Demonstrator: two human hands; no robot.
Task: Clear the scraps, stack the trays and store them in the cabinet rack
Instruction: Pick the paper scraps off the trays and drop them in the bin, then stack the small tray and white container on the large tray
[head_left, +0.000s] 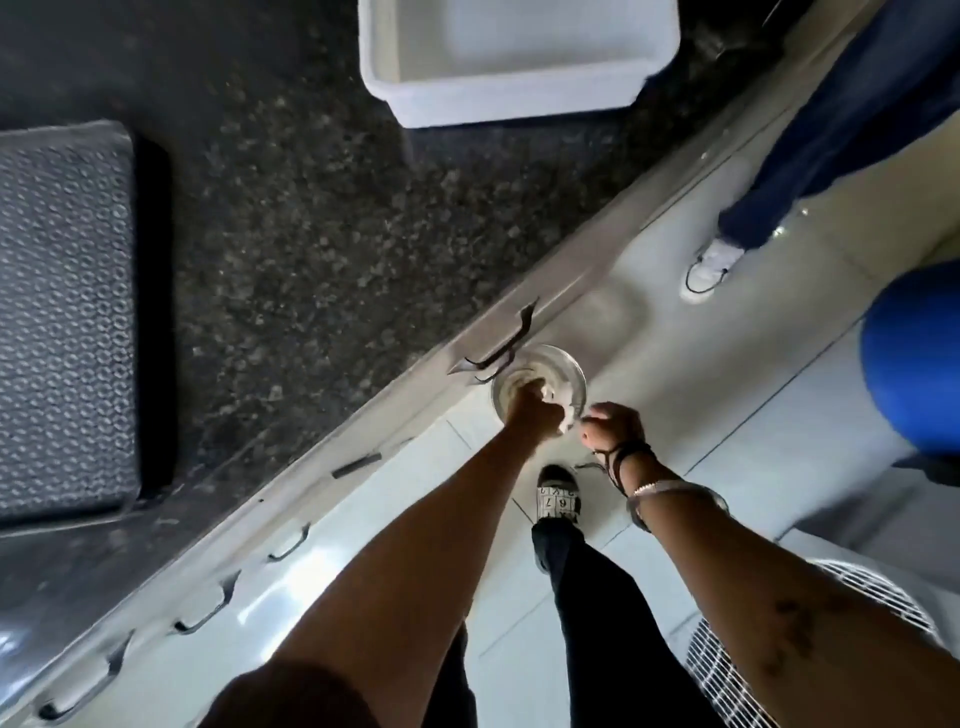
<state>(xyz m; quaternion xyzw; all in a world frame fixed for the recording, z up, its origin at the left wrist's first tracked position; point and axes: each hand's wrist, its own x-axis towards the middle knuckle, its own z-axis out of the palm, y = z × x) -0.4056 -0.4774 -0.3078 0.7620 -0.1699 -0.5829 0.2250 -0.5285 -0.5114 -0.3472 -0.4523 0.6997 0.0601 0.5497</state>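
Below the counter edge, a round metal container (563, 366) sits low by the cabinet front. My left hand (530, 413) reaches into it, fingers closed around pale white scraps (566, 413). My right hand (613, 426) is at the container's near rim with fingers curled on the edge; a cord and a bracelet circle that wrist. A dark, dimpled metal tray (62, 312) lies flat on the speckled granite counter (322, 234) at the far left, apart from both hands.
A white plastic tub (519, 67) stands at the counter's back. Cabinet doors with dark handles (498, 353) run diagonally below the counter edge. Another person's blue trouser leg and white shoe (711, 267) stand at the upper right. A blue round object (914, 358) and a wire grate (727, 654) are on the right.
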